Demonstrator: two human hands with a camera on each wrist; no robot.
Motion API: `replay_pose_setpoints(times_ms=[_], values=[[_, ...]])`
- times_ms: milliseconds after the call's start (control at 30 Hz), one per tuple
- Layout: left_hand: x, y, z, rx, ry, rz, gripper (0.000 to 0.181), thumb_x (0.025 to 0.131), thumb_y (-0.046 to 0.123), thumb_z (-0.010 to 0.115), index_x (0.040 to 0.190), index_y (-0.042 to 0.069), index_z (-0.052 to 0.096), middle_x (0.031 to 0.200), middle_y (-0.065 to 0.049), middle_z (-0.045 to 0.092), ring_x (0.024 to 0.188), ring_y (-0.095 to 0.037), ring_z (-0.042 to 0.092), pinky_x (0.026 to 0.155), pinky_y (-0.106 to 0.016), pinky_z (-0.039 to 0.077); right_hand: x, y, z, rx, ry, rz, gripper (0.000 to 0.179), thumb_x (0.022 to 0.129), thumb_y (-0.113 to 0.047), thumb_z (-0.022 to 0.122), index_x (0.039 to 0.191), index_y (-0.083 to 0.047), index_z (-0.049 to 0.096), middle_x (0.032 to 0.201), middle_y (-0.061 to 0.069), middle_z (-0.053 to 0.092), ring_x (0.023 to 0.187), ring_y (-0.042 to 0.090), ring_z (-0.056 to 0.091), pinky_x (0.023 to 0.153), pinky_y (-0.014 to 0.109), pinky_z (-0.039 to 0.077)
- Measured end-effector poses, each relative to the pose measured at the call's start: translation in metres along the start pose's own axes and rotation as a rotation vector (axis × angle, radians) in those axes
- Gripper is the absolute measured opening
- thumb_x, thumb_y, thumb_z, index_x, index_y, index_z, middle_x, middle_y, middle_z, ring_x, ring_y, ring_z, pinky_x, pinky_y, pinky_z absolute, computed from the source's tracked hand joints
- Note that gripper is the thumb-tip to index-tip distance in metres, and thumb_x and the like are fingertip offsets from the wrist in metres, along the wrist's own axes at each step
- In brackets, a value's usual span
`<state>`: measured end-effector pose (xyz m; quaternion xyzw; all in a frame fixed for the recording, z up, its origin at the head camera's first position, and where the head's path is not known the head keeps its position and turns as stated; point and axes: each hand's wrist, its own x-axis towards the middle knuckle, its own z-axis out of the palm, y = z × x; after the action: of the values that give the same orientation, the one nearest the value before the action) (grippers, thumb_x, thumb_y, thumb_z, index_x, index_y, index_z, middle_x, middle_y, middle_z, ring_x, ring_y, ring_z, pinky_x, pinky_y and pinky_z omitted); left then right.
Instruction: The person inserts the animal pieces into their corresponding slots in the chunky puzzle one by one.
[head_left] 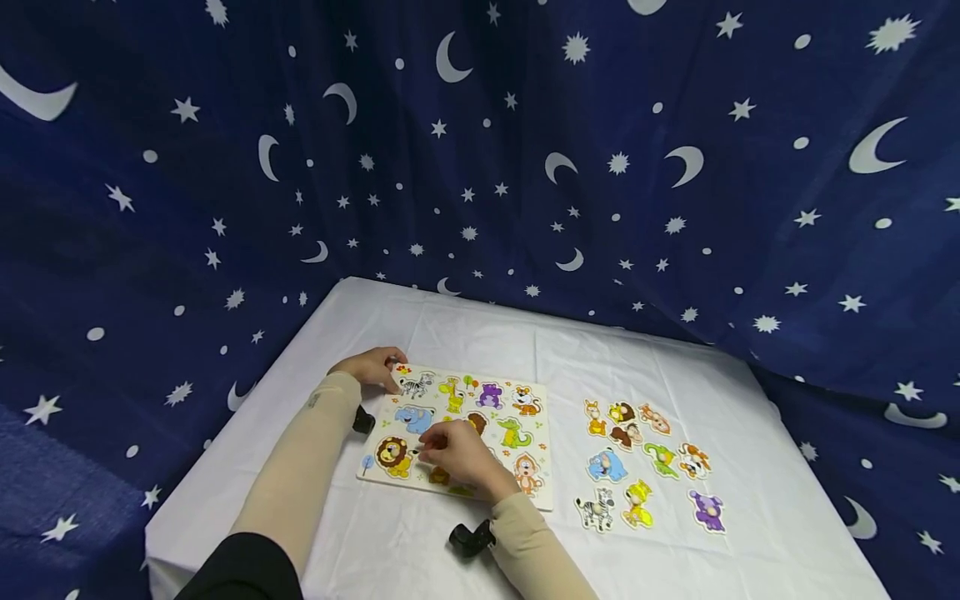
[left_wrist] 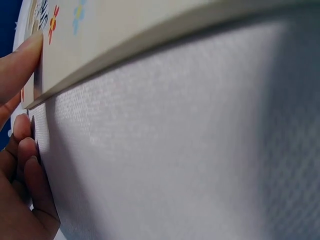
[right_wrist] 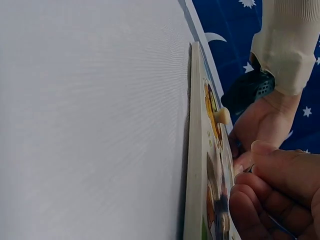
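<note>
A wooden animal puzzle board (head_left: pixel 382 423) lies on the white cloth. My left hand (head_left: pixel 367 367) grips its far left corner; in the left wrist view the thumb (left_wrist: pixel 22 62) presses the top and the other fingers curl by the edge. At the near left corner, the lion piece (head_left: pixel 394 457) sits on the board, its knob (right_wrist: pixel 222 116) uncovered. My right hand (head_left: pixel 461 457) hovers over the board just right of the lion, fingers loosely curled and thumb close to the index finger. Nothing shows in its grasp. It hides part of the board's lower middle.
Several loose animal pieces lie right of the board, among them an elephant (head_left: pixel 607 465), a zebra (head_left: pixel 596 509), a giraffe (head_left: pixel 637 504), a crocodile (head_left: pixel 662 459) and a purple hippo (head_left: pixel 707 510). A dark blue star-patterned curtain (head_left: pixel 510 167) hangs around the table (head_left: pixel 420 550).
</note>
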<state>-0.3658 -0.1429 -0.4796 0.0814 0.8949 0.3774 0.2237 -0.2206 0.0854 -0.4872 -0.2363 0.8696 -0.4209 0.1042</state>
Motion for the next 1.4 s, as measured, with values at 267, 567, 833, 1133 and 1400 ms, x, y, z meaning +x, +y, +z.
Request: replay_pose_setpoints(times_ms=[267, 567, 833, 1133, 1400], values=[[-0.004, -0.004, -0.003, -0.016, -0.007, -0.015, 0.061, 0.076, 0.003, 0.082, 0.13, 0.005, 0.054, 0.098, -0.006, 0.044, 0.096, -0.022, 0.044, 0.085, -0.033, 0.035, -0.007, 0.003, -0.002, 0.043, 0.002, 0.01, 0.019, 0.086, -0.004, 0.074, 0.105, 0.002, 0.073, 0.086, 0.006, 0.071, 0.074, 0.003, 0.06, 0.067, 0.02, 0.052], [-0.004, -0.004, -0.003, -0.056, 0.004, -0.041, 0.062, 0.077, 0.002, 0.081, 0.131, 0.006, 0.053, 0.099, -0.006, 0.044, 0.097, -0.021, 0.044, 0.087, -0.033, 0.034, -0.02, 0.013, -0.018, 0.025, 0.043, 0.009, 0.021, 0.086, -0.006, 0.075, 0.105, 0.003, 0.073, 0.088, 0.008, 0.072, 0.077, 0.005, 0.062, 0.068, 0.02, 0.052], [-0.003, -0.003, -0.002, -0.044, 0.006, -0.036, 0.063, 0.076, 0.001, 0.082, 0.132, 0.006, 0.053, 0.101, -0.007, 0.043, 0.099, -0.023, 0.042, 0.089, -0.035, 0.034, -0.036, 0.029, -0.034, 0.025, 0.094, 0.035, 0.021, 0.086, -0.007, 0.075, 0.104, 0.003, 0.073, 0.088, 0.008, 0.072, 0.076, 0.005, 0.063, 0.069, 0.021, 0.053], [0.001, -0.002, -0.001, -0.082, 0.008, -0.07, 0.062, 0.076, 0.0, 0.082, 0.131, 0.008, 0.054, 0.102, -0.006, 0.042, 0.1, -0.022, 0.042, 0.088, -0.033, 0.034, -0.055, 0.038, -0.061, -0.015, 0.17, 0.057, 0.022, 0.084, -0.004, 0.076, 0.103, 0.005, 0.072, 0.086, 0.009, 0.072, 0.079, 0.013, 0.065, 0.071, 0.022, 0.052], [0.003, -0.001, 0.0, -0.091, 0.003, -0.068, 0.061, 0.076, -0.001, 0.082, 0.13, 0.008, 0.055, 0.101, -0.006, 0.039, 0.1, -0.022, 0.041, 0.088, -0.033, 0.032, -0.076, 0.043, -0.078, -0.063, 0.188, 0.122, 0.023, 0.084, -0.006, 0.077, 0.104, 0.003, 0.072, 0.089, 0.007, 0.073, 0.081, 0.013, 0.066, 0.073, 0.023, 0.053]])
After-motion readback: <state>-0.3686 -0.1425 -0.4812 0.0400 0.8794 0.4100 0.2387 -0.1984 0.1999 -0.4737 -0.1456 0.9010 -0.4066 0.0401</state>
